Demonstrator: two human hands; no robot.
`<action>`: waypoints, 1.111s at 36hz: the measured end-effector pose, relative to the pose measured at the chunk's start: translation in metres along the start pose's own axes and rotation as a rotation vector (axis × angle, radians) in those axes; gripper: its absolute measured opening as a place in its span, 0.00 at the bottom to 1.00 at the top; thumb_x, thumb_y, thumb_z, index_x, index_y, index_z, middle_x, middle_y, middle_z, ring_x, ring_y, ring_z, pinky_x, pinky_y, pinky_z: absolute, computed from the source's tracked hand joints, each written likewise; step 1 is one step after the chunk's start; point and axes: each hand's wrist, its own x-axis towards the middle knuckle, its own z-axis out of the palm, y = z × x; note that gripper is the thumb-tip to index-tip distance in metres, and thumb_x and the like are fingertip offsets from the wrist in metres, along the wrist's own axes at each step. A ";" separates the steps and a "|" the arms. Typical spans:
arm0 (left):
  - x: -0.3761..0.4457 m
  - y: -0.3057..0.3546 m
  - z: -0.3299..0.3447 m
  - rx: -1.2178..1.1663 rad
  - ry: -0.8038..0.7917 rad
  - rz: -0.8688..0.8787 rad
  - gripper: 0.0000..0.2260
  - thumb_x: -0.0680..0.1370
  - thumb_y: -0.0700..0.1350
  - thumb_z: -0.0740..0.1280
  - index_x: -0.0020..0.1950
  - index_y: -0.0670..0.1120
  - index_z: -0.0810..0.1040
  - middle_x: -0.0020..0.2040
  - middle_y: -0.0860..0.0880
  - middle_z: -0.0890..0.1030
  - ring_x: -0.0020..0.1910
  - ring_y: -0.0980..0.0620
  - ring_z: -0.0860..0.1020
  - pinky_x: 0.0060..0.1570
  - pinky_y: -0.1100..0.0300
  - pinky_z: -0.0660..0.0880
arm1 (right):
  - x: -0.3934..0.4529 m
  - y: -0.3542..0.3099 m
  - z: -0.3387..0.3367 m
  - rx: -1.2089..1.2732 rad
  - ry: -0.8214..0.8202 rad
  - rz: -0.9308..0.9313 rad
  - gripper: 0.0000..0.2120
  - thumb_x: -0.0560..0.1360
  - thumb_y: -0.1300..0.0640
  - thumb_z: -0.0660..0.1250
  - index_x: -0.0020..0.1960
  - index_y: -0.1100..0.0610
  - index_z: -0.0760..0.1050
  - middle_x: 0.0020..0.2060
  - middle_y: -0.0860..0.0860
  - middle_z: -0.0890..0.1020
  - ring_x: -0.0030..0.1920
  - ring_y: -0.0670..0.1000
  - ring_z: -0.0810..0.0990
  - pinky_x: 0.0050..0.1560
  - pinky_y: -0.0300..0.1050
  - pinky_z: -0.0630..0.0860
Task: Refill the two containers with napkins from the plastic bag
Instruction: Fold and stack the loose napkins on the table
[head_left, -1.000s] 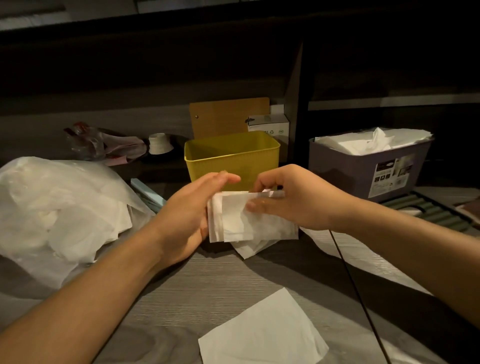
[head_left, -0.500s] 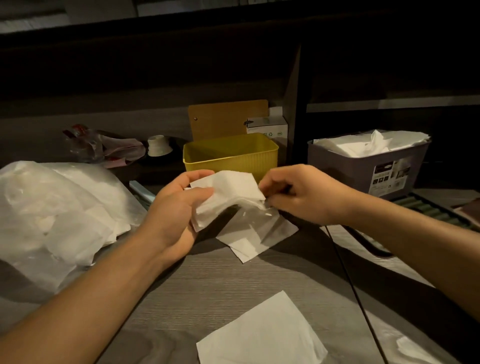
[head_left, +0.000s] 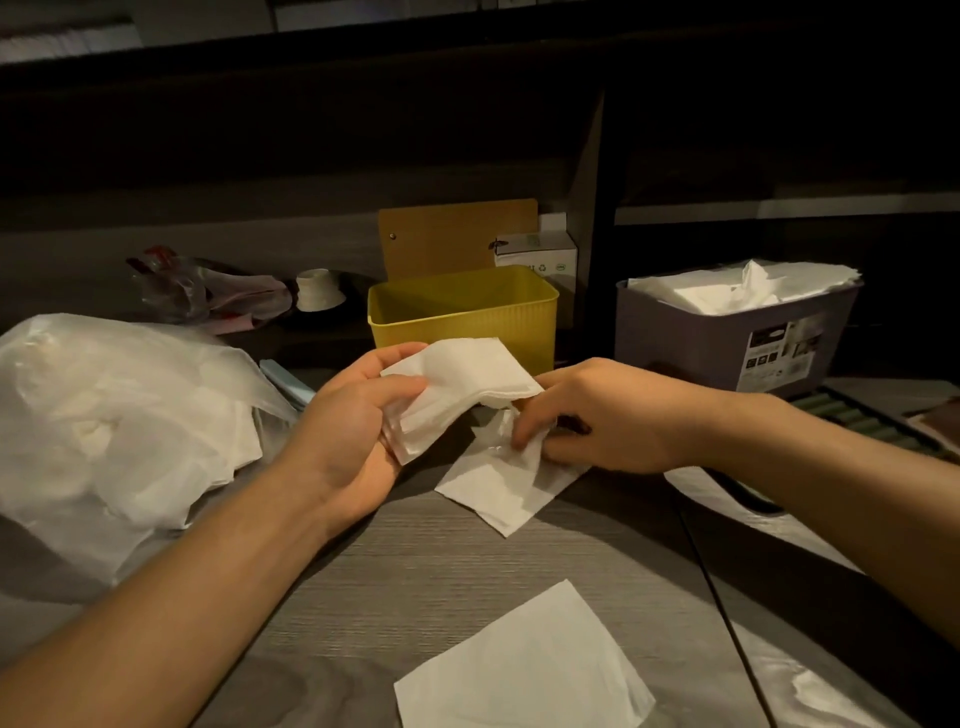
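My left hand (head_left: 358, 431) grips a small stack of white napkins (head_left: 457, 384) just in front of the yellow container (head_left: 462, 322), whose inside looks empty. My right hand (head_left: 597, 415) pinches a clear plastic wrapper (head_left: 506, 441) that lies over another napkin on the table (head_left: 498, 493). The grey container (head_left: 727, 343) at the right is heaped with napkins. The big translucent plastic bag (head_left: 114, 415) with more napkins sits at the left.
A loose napkin (head_left: 524, 665) lies near the table's front edge. Behind the yellow container stand a brown board (head_left: 457, 234) and a small white box (head_left: 540, 254). A crumpled bag (head_left: 208, 291) and a tape roll (head_left: 318, 290) are at the back left.
The hands pulled apart: the left one lifted the napkin stack up and left, while the right one drew the wrapper down onto the table.
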 end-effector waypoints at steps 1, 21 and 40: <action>0.001 0.000 -0.001 0.004 0.006 0.001 0.14 0.80 0.34 0.63 0.60 0.49 0.79 0.56 0.45 0.84 0.51 0.45 0.86 0.44 0.54 0.84 | 0.000 0.002 0.002 -0.009 0.047 -0.014 0.10 0.79 0.55 0.68 0.59 0.46 0.82 0.52 0.42 0.78 0.51 0.41 0.76 0.51 0.35 0.74; 0.001 -0.012 0.002 0.345 -0.039 0.122 0.15 0.81 0.38 0.67 0.60 0.57 0.82 0.61 0.50 0.83 0.62 0.46 0.81 0.61 0.42 0.78 | -0.006 -0.014 -0.025 0.727 0.313 -0.075 0.08 0.75 0.56 0.64 0.42 0.59 0.79 0.40 0.58 0.80 0.40 0.56 0.80 0.40 0.43 0.75; 0.001 -0.016 0.000 0.461 -0.082 0.126 0.19 0.79 0.31 0.66 0.61 0.53 0.80 0.55 0.43 0.84 0.54 0.42 0.84 0.54 0.42 0.82 | 0.016 -0.007 -0.002 0.273 0.333 0.198 0.11 0.81 0.55 0.65 0.62 0.53 0.79 0.54 0.44 0.82 0.53 0.43 0.81 0.55 0.41 0.80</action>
